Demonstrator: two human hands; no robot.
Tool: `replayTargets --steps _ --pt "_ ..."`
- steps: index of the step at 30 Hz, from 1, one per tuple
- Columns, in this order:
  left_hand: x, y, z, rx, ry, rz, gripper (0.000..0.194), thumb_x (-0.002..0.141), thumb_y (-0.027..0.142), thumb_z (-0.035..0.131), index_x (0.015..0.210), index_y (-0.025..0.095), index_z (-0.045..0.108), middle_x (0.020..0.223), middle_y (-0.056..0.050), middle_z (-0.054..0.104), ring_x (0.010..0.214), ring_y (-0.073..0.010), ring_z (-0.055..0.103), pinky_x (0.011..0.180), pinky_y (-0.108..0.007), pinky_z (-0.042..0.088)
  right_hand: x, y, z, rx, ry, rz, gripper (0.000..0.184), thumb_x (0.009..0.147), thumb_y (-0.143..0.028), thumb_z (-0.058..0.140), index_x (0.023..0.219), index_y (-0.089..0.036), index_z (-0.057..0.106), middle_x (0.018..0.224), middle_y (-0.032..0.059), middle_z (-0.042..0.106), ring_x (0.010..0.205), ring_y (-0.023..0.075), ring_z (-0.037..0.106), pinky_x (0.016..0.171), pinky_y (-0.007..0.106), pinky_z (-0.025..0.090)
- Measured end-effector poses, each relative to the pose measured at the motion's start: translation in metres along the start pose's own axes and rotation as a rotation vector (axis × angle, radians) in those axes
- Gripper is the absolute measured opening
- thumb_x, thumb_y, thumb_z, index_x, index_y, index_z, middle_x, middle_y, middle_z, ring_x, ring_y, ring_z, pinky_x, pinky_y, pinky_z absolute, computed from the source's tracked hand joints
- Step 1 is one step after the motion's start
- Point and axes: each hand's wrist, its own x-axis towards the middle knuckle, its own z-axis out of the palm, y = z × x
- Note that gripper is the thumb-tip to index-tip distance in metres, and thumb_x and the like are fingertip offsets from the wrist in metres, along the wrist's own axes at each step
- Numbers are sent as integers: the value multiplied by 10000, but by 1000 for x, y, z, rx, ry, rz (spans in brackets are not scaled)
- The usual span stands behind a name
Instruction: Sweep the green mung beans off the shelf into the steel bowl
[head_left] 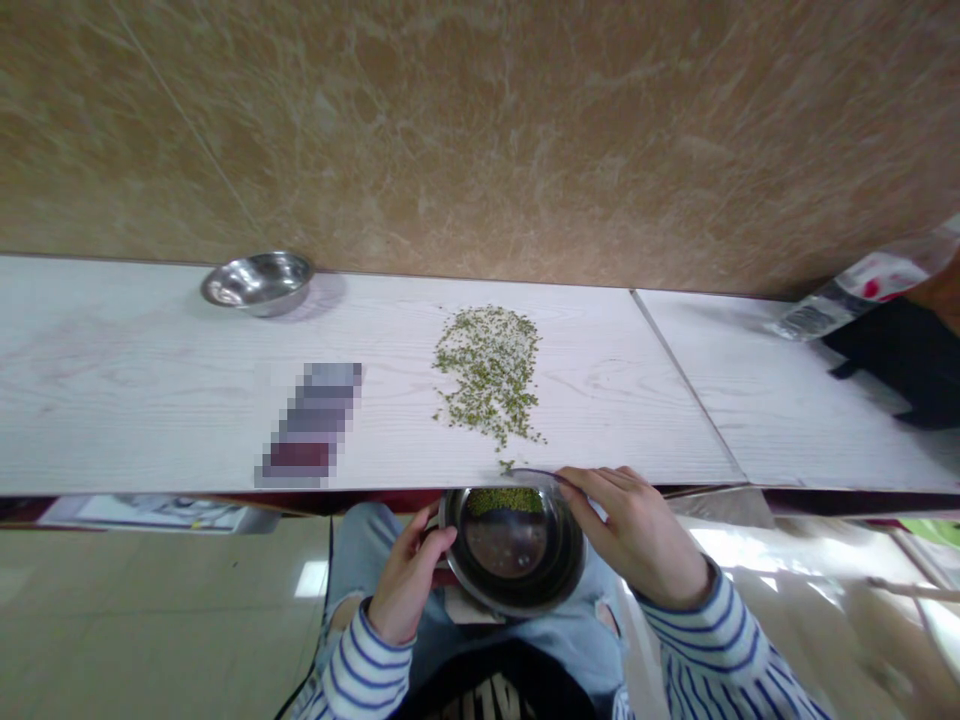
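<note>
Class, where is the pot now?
In the head view, the pot is low, near centre, just on the person's side of the table edge, the left hand on its left side.

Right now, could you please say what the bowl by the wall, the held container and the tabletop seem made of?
The bowl: shiny metal, likely stainless steel, given its silvery highlights. The held container: probably polished metal, judging by its glossy, reflective inside. The tabletop: white, matte, grain-patterned; perhaps laminate or painted wood.
</note>
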Motion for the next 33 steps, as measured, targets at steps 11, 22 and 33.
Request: replayTargets --steps 11,22,33 --pt "2 3 -3 6 21 -19 599 609 374 758 1152 163 620 966 -88 762 892 -282 705 559 -287 524 10 6 -3 -56 111 2 233 986 -236 455 1043 -173 671 904 50 763 758 178 705 705 325 503" --pt "0 5 -2 29 9 34 492 616 368 752 1067 182 687 989 -85 772 1105 -313 650 590 -255 506 9 1 3 -101 94 35 276 995 -242 416 1054 -172 676 919 78 765 784 186 713 716 336 506" --pt "4 3 -8 -3 29 11 542 625 365 760 1123 173 667 1003 -84 769 806 -233 697 561 -282 514 22 10 2 -92 157 28 240 1004 -249 442 1078 -176 659 953 67 763 821 190 711 738 323 469"
